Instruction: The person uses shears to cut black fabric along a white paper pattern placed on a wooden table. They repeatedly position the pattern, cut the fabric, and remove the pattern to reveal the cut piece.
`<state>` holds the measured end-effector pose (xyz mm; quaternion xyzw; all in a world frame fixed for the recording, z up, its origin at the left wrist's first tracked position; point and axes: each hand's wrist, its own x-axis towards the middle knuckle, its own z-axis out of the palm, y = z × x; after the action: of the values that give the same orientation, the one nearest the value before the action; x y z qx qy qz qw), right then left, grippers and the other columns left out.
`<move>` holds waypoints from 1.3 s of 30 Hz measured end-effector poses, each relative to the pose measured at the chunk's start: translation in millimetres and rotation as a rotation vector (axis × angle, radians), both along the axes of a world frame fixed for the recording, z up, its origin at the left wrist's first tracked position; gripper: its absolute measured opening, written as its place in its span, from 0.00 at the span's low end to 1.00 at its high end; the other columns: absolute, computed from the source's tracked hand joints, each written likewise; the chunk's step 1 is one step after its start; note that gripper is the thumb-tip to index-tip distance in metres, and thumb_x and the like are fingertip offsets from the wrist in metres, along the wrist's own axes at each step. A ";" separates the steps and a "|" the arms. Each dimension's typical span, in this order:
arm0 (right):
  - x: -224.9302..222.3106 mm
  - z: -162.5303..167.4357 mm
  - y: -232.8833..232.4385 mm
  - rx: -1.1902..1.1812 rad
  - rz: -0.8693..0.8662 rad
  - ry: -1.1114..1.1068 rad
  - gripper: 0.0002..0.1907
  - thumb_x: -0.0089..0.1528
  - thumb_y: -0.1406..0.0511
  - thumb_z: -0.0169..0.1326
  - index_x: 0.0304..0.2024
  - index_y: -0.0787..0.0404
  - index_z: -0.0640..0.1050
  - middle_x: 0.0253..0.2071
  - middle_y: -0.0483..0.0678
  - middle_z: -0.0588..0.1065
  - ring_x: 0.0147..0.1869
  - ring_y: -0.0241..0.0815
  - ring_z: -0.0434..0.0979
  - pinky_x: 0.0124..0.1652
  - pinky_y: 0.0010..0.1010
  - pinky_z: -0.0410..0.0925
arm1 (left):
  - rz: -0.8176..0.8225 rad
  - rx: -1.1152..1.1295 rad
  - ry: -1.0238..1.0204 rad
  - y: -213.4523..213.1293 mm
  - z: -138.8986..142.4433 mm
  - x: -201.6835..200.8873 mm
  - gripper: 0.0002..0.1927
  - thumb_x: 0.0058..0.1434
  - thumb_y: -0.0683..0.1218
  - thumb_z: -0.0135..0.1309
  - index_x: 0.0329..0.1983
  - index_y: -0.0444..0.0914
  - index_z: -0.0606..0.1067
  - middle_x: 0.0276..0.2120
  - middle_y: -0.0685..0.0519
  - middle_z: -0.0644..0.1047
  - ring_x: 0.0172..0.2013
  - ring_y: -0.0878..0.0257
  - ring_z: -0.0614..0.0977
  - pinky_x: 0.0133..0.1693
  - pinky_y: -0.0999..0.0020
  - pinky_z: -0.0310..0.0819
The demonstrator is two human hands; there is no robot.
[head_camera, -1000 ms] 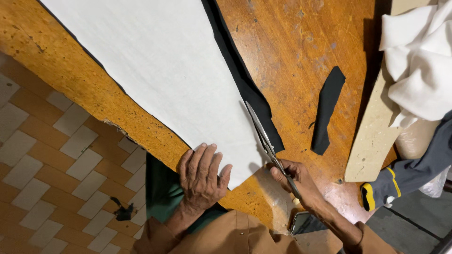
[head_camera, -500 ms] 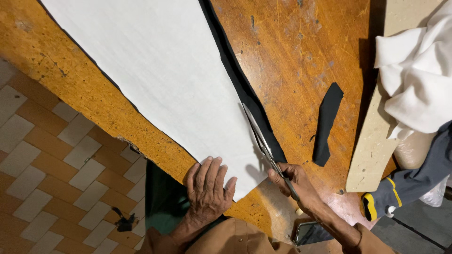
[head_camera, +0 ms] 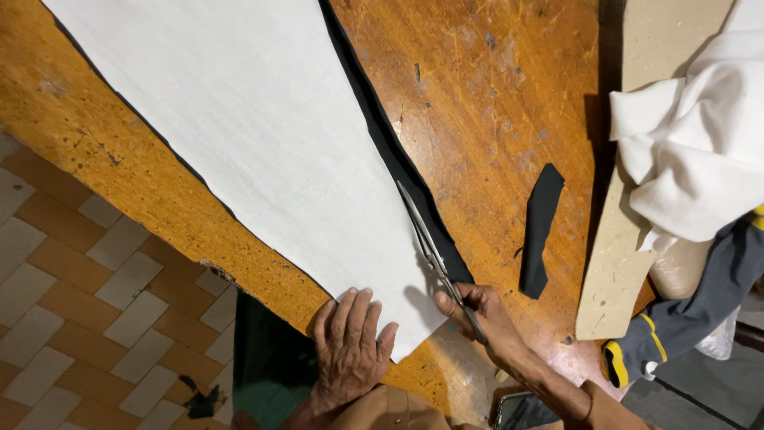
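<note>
A pair of scissors (head_camera: 434,255) cuts black fabric (head_camera: 398,159) along the edge of a white pattern sheet (head_camera: 255,151) on a worn wooden table (head_camera: 493,87), blades pointing to 11 o'clock; the cut seems barely begun. The right hand (head_camera: 485,318) is closed around the handles, the left hand (head_camera: 350,346) spread flat on the sheet's 6 o'clock corner. Next, judging by the edge, comes steady advance. Since half a second ago the left hand has shifted slightly; a black scrap (head_camera: 541,231) lies at 3 o'clock

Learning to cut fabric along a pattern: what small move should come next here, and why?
Probably close the scissors and slide them forward: the right hand has them along the white pattern sheet edge over black cloth, while the left hand pins the corner.
</note>
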<state>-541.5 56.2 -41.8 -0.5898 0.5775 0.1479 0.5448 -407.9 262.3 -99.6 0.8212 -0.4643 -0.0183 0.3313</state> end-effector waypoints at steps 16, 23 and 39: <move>27.0 -4.1 -14.5 0.017 0.050 -0.050 0.30 0.51 0.38 0.61 0.19 0.57 0.75 0.10 0.38 0.61 0.13 0.32 0.59 0.16 0.27 0.56 | 0.020 0.075 -0.098 -47.0 18.1 241.5 0.38 0.76 0.67 0.31 0.81 0.44 0.46 0.78 0.47 0.48 0.78 0.47 0.46 0.76 0.42 0.42; 39.5 9.0 -16.6 0.067 0.010 -0.100 0.28 0.54 0.44 0.64 0.16 0.57 0.73 0.08 0.40 0.61 0.11 0.33 0.56 0.13 0.28 0.53 | -0.126 0.268 -0.090 -58.6 26.5 295.8 0.34 0.76 0.65 0.30 0.81 0.49 0.50 0.79 0.49 0.47 0.77 0.47 0.44 0.75 0.38 0.37; 75.6 2.0 -27.9 0.101 -0.011 -0.090 0.27 0.54 0.43 0.62 0.19 0.58 0.76 0.09 0.40 0.63 0.11 0.33 0.58 0.13 0.28 0.54 | -0.116 0.279 -0.085 -62.8 22.9 296.6 0.34 0.75 0.64 0.26 0.80 0.47 0.51 0.78 0.48 0.49 0.76 0.48 0.48 0.73 0.40 0.34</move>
<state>-465.9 28.4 -39.8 -0.5646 0.5474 0.1472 0.5999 -111.3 199.5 -76.7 0.8312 -0.5173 -0.0671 0.1924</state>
